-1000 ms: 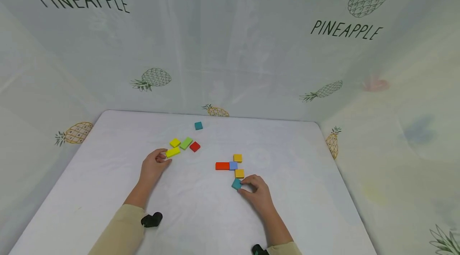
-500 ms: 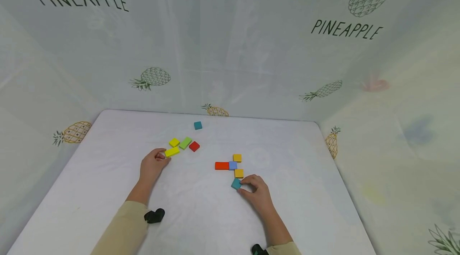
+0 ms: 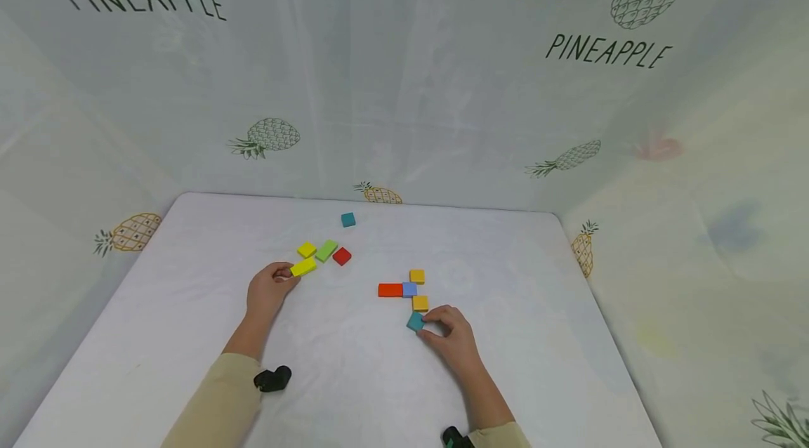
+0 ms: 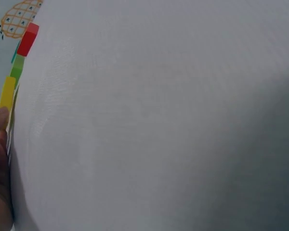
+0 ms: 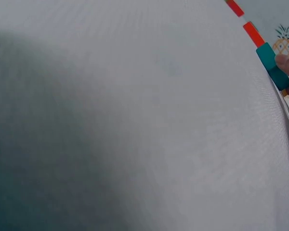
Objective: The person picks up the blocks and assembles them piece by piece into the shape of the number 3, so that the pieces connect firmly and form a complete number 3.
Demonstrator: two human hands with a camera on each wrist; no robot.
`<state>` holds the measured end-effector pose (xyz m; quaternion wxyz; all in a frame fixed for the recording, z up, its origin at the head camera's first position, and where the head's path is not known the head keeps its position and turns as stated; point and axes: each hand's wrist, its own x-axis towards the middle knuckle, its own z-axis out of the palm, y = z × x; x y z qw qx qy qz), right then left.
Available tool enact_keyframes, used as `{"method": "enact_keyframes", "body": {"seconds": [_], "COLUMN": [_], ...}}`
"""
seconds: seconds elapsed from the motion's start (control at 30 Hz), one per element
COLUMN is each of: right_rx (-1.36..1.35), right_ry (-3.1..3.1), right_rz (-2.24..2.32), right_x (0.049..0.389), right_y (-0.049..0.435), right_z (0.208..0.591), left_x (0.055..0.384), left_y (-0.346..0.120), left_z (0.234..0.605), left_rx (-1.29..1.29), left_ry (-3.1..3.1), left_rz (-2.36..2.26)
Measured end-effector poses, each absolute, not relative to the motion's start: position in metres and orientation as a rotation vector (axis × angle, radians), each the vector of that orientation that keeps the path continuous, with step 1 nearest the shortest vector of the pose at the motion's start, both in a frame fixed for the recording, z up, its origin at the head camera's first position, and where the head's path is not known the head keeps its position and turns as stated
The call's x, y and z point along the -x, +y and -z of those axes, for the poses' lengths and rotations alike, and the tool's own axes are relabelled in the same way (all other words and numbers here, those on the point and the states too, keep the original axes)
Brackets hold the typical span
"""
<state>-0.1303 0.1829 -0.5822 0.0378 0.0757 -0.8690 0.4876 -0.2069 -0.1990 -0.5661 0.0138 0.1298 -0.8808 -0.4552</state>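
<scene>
My left hand (image 3: 268, 291) pinches the end of a long yellow block (image 3: 303, 267) between thumb and fingers on the left half of the table. In the left wrist view, the thumb presses against that yellow block (image 4: 7, 92). On the right, thumb and index finger of my right hand (image 3: 451, 338) pinch a teal square block (image 3: 415, 321), turned at an angle. It sits right at the near edge of an orange-yellow block (image 3: 420, 303). The right wrist view shows the teal block (image 5: 272, 66) with the thumb on its face.
Beside the long yellow block lie a small yellow block (image 3: 307, 249), a green block (image 3: 326, 251) and a red one (image 3: 342, 256). Another teal block (image 3: 348, 220) is farther back. A long red block (image 3: 390, 290), a blue block (image 3: 409, 289) and an orange-yellow square (image 3: 417, 277) form a group.
The left forearm and its wrist camera have shifted slightly right and away from me. Both hands keep hold of their blocks, which stay in nearly the same spots.
</scene>
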Motion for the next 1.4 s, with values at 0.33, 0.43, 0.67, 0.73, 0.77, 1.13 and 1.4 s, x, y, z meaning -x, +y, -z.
{"method": "enact_keyframes", "body": {"seconds": [0.33, 0.43, 0.67, 0.73, 0.77, 1.13, 1.4], "right_rx": [-0.240, -0.231, -0.250, -0.243, -0.242, -0.229, -0.225], "right_ry": [-2.670, -2.674, -2.667, -2.669, -2.668, -2.681, -2.678], "right_rz": [-1.507, -1.510, -1.503, -1.509, -1.511, -1.500, -1.482], "right_x": [0.132, 0.132, 0.132, 0.131, 0.131, 0.130, 0.131], "right_y": [0.185, 0.184, 0.185, 0.185, 0.184, 0.183, 0.184], "right_z": [0.581, 0.581, 0.583, 0.584, 0.584, 0.582, 0.583], "left_x": [0.201, 0.197, 0.186, 0.183, 0.182, 0.168, 0.159], "left_y": [-0.188, -0.180, -0.157, -0.150, -0.147, -0.112, -0.093], "left_z": [0.555, 0.551, 0.547, 0.547, 0.547, 0.549, 0.551], "left_rx": [-0.214, -0.185, -0.090, -0.073, -0.066, -0.052, 0.042], "left_ry": [-2.763, -2.777, -2.819, -2.831, -2.838, -2.882, -2.883], "left_rz": [1.440, 1.460, 1.448, 1.445, 1.444, 1.501, 1.525]}}
